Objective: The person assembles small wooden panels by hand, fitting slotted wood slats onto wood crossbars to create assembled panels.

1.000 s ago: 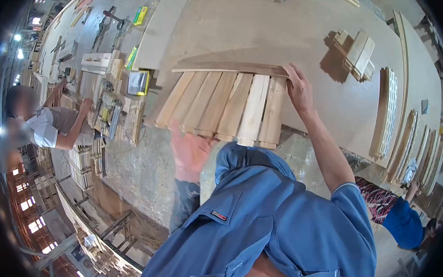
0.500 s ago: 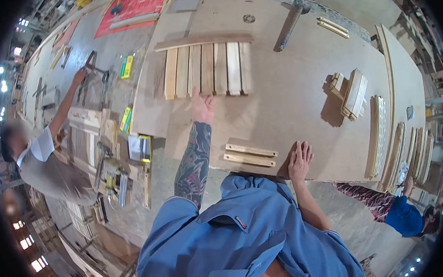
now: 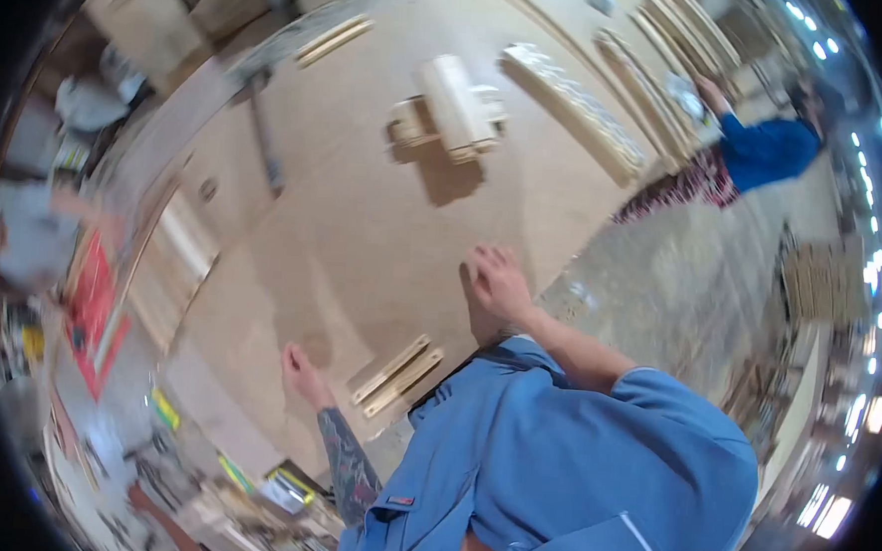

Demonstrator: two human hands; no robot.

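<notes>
Two slim, end-drilled wooden bars (image 3: 405, 382) were laid parallel on the smooth brown tabletop (image 3: 363, 242), beside the left hand (image 3: 305, 376); its finger state couldn't be told, blurred. Right hand (image 3: 500, 285) was held loosely spread. Stacked pale slats (image 3: 453, 102) beyond were smeared.

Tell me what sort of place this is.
Probably a woodworking shop: a broad work table bears a slatted wooden panel, a crossed stack of wooden pieces and two short wooden strips.
</notes>
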